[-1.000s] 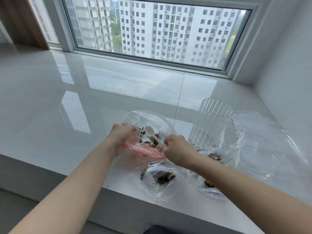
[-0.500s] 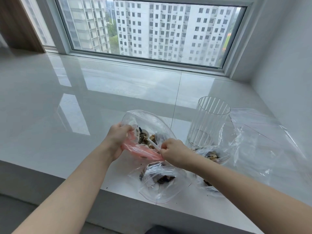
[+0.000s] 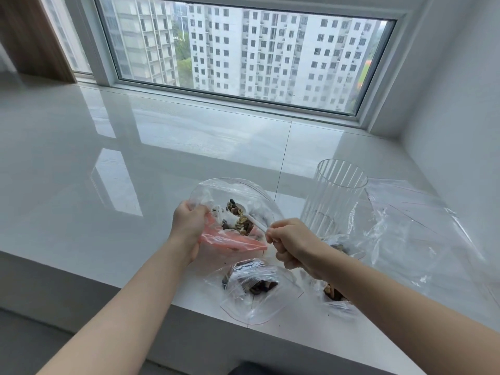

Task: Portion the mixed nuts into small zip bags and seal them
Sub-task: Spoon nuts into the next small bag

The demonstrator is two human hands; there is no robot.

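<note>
Mixed nuts [image 3: 243, 224] sit inside a clear supply bag [image 3: 235, 190] with a pink-tinted mouth, held open over the glossy white table [image 3: 135, 163] near its front edge. Going by size, the table comes first, running back to a wide window [image 3: 243, 52]. At the right lies a large crumpled sheet of clear plastic [image 3: 422, 234], touching an upright ribbed clear tumbler [image 3: 335, 198] that looks empty. Nearer the front edge lies a small zip bag [image 3: 259, 296] with a dark clump of nuts in it, its mouth slack. Another small bag [image 3: 334, 295] with nuts shows just beside it, half hidden under the right forearm.

The left hand [image 3: 189, 226] has its fingers clenched on the rim of the supply bag, pulling the mouth wide. The right hand [image 3: 295, 242] is closed in a fist around the handle of a white plastic spoon [image 3: 253, 220], whose bowl reaches into the bag and carries a small load of nuts, lifted above the heap.
</note>
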